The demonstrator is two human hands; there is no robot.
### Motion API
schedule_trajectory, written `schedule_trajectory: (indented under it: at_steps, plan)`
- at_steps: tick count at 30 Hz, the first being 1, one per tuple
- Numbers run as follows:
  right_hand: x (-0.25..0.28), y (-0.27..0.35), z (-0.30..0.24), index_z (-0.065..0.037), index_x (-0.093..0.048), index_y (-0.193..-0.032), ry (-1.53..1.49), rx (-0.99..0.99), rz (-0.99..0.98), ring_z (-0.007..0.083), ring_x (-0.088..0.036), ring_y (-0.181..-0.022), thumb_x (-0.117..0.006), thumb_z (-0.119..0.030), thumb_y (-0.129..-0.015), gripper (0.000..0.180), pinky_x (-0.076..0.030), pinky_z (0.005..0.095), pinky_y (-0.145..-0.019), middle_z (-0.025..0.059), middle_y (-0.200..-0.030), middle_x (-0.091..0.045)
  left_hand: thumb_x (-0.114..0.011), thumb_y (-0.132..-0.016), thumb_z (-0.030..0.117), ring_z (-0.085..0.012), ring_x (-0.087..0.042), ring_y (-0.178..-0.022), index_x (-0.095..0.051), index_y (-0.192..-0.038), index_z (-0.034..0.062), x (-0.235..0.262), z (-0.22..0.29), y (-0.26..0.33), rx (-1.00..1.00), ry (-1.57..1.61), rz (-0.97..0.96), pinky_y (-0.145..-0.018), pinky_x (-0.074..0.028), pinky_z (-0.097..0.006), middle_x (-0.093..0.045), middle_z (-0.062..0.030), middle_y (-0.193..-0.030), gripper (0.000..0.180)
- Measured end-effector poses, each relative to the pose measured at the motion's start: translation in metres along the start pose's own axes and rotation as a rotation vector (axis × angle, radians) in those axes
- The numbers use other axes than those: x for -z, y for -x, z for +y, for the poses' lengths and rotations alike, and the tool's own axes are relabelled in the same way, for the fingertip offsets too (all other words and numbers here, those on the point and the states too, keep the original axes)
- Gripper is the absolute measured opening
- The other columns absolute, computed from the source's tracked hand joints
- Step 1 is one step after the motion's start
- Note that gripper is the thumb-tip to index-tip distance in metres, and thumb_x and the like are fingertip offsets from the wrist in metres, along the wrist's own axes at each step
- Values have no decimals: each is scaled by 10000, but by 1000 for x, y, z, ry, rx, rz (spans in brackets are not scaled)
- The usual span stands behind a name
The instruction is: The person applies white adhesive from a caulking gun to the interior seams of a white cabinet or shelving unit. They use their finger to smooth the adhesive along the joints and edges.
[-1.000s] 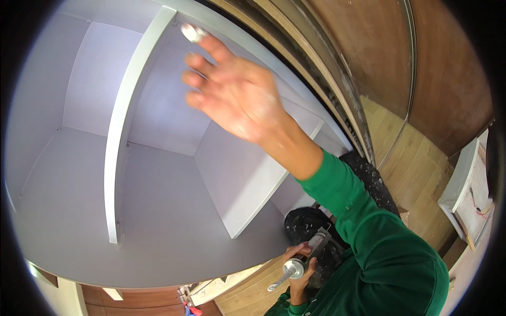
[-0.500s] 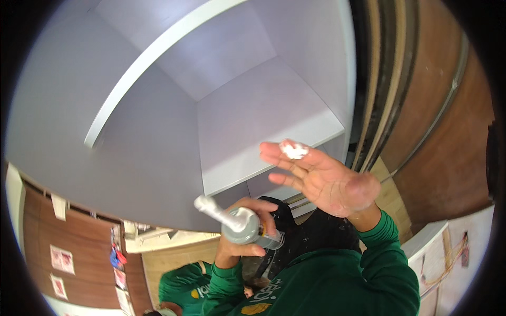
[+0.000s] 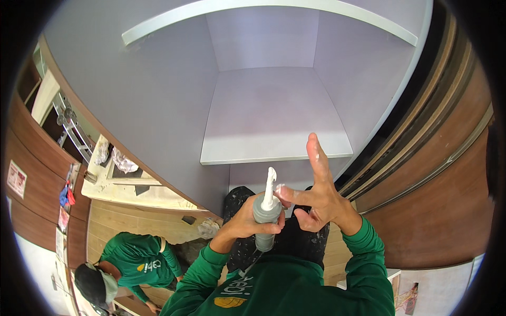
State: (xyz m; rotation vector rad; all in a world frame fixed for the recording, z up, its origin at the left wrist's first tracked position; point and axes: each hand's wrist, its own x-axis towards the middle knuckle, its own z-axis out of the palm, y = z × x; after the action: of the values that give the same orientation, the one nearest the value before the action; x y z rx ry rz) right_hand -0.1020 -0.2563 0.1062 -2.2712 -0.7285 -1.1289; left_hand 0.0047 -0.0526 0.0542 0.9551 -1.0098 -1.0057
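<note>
My left hand (image 3: 243,220) is wrapped round a grey sealant gun (image 3: 265,242) held upright in front of my body. White paste coats its nozzle (image 3: 269,192), which points up and away from me. Beside it, to the right, my right hand (image 3: 328,203) has its fingers apart. One finger stretches upward with white smears on it; another, tipped with a white blob, reaches close to the nozzle. Whether that finger touches the gun I cannot tell. Beyond both hands is a pale grey cabinet shelf (image 3: 276,150).
A higher shelf edge (image 3: 274,4) curves across the top. At lower left a co-worker (image 3: 134,258) in green bends low near a cream worktop (image 3: 118,188) with plastic-wrapped things. A metal ladder (image 3: 76,131) stands beyond. Brown panels (image 3: 437,210) rise at the right.
My view has swung, bringing the cabinet more square ahead. The right hand has turned from palm up and come nearer the nozzle. The gun now stands straighter, still in my left hand.
</note>
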Motion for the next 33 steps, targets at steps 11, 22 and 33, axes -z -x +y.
schedule_trajectory:
  at_steps: [11,22,33]
  plan:
    - [-21,-31,10,-447,-698,-1324,260,171,-101,432,-122,-1589,-608,-253,-707,653,-103,679,-1242,108,-1742,-141,-846,-813,98,-140,-665,-814,-620,-1158,46,11,-4,14,18,16,24,-740,-540,-317,-691,-45,-900,416]
    - [-6,4,36,-272,-713,-1350,331,5,-101,425,-172,-1580,-580,-382,-863,517,-132,651,-1241,186,-1707,-219,-836,-798,54,-129,-655,-787,-633,-1197,34,17,-2,12,-10,50,22,-721,-530,-306,-690,-53,-868,448]
    - [-30,-13,-10,-67,-477,-1534,-1244,-594,43,345,-39,-1606,-574,-690,-917,882,-33,569,-1260,183,-1731,-42,-856,-778,93,-147,-661,-785,-614,-1207,8,11,-6,7,26,85,-15,-722,-529,-310,-688,-70,-857,499]
